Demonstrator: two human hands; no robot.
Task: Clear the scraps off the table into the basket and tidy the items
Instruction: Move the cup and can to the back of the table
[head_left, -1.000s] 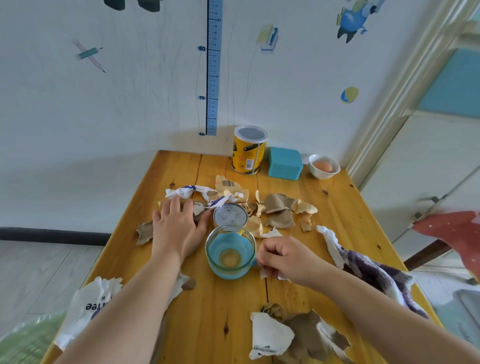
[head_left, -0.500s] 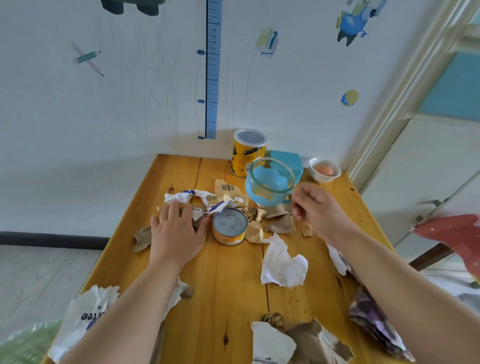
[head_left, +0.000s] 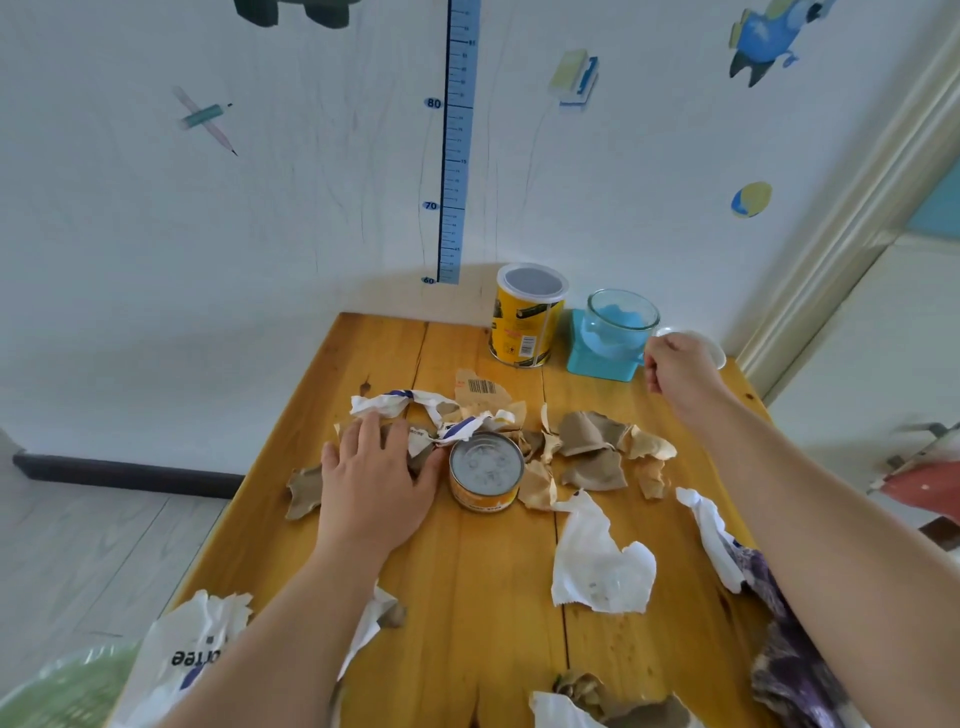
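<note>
Torn brown paper scraps (head_left: 592, 449) and white wrapper pieces (head_left: 597, 564) lie scattered over the wooden table (head_left: 483, 613). My left hand (head_left: 371, 486) rests flat, fingers spread, on scraps at the table's left, beside a low orange tin can (head_left: 485, 470). My right hand (head_left: 675, 369) is curled against the right side of a glass mug (head_left: 618, 325), which sits on a teal box (head_left: 595, 366) at the back; the handle is hidden by the fingers. A green basket (head_left: 52, 691) shows blurred at the bottom left.
A tall yellow canister (head_left: 527, 317) stands by the wall left of the teal box. A white bowl (head_left: 714, 348) peeks out behind my right hand. A printed white bag (head_left: 192, 654) hangs off the near left edge. Purple cloth (head_left: 795, 665) lies under my right forearm.
My right hand carried the glass mug from the table's middle up and back to the teal box. The tin can and a white wrapper are uncovered. My left hand stayed put.
</note>
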